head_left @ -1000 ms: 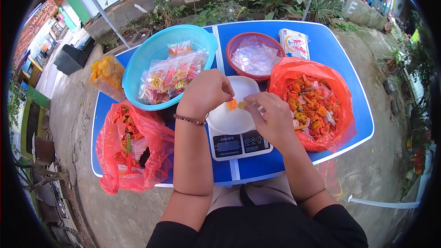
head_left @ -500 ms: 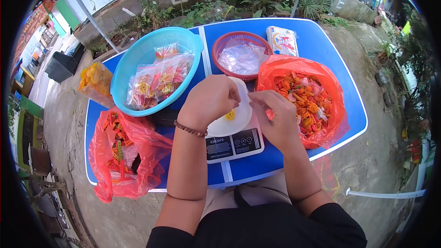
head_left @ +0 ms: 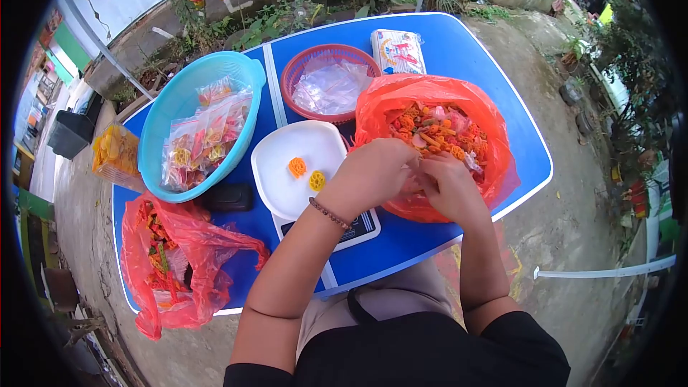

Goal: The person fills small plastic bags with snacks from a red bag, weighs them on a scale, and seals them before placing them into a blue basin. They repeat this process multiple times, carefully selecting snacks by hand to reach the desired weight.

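Note:
My left hand (head_left: 380, 172) and my right hand (head_left: 453, 180) meet at the near side of the red plastic bag (head_left: 494, 190), which is full of orange and red snack pieces (head_left: 430, 129). Both sets of fingers are curled in close together; whatever they hold is hidden. To the left of my left hand a white plate (head_left: 276, 147) rests on a kitchen scale (head_left: 365, 228), partly covered by my left forearm. On the plate lie an orange snack piece (head_left: 297, 167) and a yellow wheel-shaped snack (head_left: 317, 180).
A turquoise basin (head_left: 150, 136) holds several filled packets (head_left: 208, 140). A red basket (head_left: 289, 79) contains clear plastic bags (head_left: 330, 87). A white printed package (head_left: 398, 51) sits at the back. At left are another red bag (head_left: 215, 244), a tub (head_left: 115, 154) and a dark case (head_left: 228, 197).
Both hands have moved from above the plate to the red bag on the right. An orange piece now shows on the plate beside the yellow one. The camera view has shifted.

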Available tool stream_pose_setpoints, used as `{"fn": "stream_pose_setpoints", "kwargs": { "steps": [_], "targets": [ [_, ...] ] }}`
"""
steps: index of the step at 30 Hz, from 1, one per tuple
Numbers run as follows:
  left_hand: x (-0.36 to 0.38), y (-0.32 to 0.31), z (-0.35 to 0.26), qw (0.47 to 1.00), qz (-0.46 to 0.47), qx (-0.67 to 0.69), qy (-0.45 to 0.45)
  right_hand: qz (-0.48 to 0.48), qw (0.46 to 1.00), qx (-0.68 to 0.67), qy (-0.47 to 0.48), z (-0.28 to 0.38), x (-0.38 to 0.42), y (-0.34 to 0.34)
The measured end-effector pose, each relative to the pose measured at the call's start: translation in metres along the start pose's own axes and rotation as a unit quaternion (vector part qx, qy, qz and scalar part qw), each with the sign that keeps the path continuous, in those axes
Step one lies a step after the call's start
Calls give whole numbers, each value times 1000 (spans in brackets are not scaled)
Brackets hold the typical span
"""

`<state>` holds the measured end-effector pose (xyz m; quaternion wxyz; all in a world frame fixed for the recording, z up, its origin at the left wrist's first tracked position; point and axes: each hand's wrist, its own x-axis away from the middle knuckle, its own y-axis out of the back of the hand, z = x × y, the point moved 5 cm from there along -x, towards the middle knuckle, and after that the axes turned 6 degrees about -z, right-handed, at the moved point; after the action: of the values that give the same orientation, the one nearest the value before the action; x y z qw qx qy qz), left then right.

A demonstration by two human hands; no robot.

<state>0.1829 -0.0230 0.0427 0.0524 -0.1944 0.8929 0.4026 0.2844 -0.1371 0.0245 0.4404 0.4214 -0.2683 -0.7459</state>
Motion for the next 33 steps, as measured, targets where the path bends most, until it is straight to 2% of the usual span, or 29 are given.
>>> {"fn": "stream_pose_setpoints", "kwargs": {
  "steps": [1,4,7,10,13,19,24,25,28,33],
  "targets": [
    [0,-3,2,1000,6,-13,5,27,999,14,-20,0,0,-6],
    [1,-9,10,998,23,-45,24,8,997,72,0,2,4,-8],
    [3,-7,9,997,34,-55,42,-13,998,63,6,0,7,-8],
    [3,-3,8,997,36,-53,45,3,999,17,-28,-7,6,-7],
    [4,-1,11,997,30,-49,47,-2,999,34,-35,1,5,-2],
    [1,2,11,997,20,-44,59,-129,983,-89,-95,15,-4,5],
    [8,43,0,999,-47,-20,15,-204,963,-169,-48,40,-20,14],
    [14,53,0,998,-46,4,46,-215,957,-190,-38,45,-24,12],
    [30,84,1,995,-73,20,63,-185,951,-247,-9,64,-40,0],
    [60,125,17,986,-100,35,126,-115,966,-222,65,98,-65,-29]
  ]
}}
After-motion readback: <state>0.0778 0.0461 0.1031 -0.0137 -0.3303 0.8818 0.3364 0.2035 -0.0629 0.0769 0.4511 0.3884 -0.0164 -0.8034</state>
